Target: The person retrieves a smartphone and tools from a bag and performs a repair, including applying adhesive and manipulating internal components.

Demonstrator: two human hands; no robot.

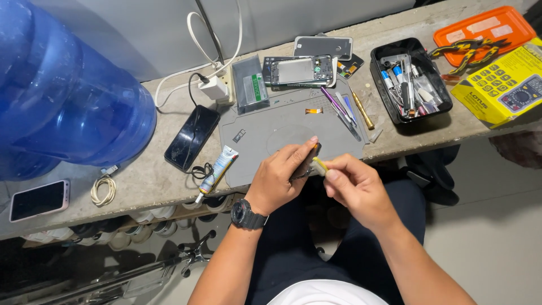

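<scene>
Left hand (280, 175), watch on the wrist, is clenched around a small dark part (307, 164) at frame centre, just past the near edge of the tabletop (141, 181). Right hand (355, 189) pinches a small yellow tool (319, 166), tip touching the dark part. Can't tell what the part is, mostly hidden by fingers.

Head view, rest of it: grey work mat (265, 127) directly above the hands. On its upper edge, an opened phone frame (301, 70); tweezers and drivers (344, 110) on its right side. Glue tube (219, 172) lies at the mat's lower left corner, black phone (192, 137) just left of it. Black tool tray (409, 79) upper right, orange tray (485, 25) and yellow multimeter box (502, 85) beyond. Big blue water jug (62, 90) upper left, another phone (38, 199) lower left beside a coiled white cable (103, 189).
</scene>
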